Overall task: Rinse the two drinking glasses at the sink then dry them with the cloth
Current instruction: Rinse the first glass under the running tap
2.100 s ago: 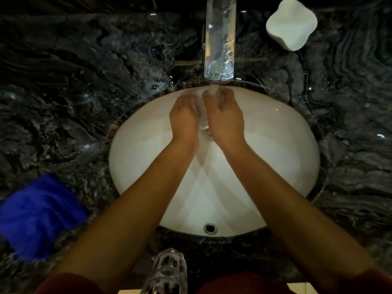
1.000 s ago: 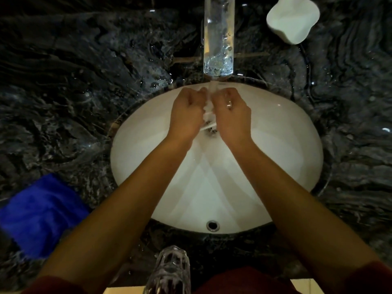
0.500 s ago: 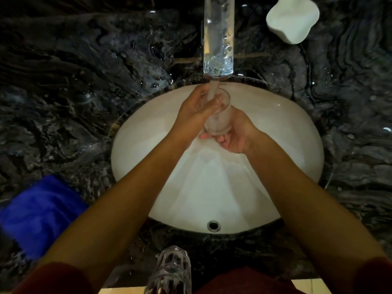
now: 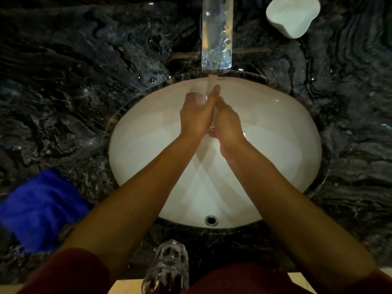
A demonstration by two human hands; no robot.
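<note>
My left hand (image 4: 196, 116) and my right hand (image 4: 228, 122) are pressed together over the white sink basin (image 4: 275, 145), under the running water from the faucet (image 4: 216, 35). Between them sits a clear drinking glass (image 4: 198, 96); only part of its rim shows past my left fingers, tilted away from me, and the rest is hidden. A second, cut-pattern drinking glass (image 4: 167, 268) stands upright on the counter's near edge. The blue cloth (image 4: 40, 209) lies crumpled on the counter at the left.
Dark veined marble counter (image 4: 74, 81), wet with drops, surrounds the basin. A white lobed dish (image 4: 292, 14) sits at the back right. The overflow hole (image 4: 211, 219) is in the basin's near wall.
Half a second ago the glass stood upright under the stream, held from below by my right hand. Now both hands have closed around it and it is tilted away, mostly hidden.
</note>
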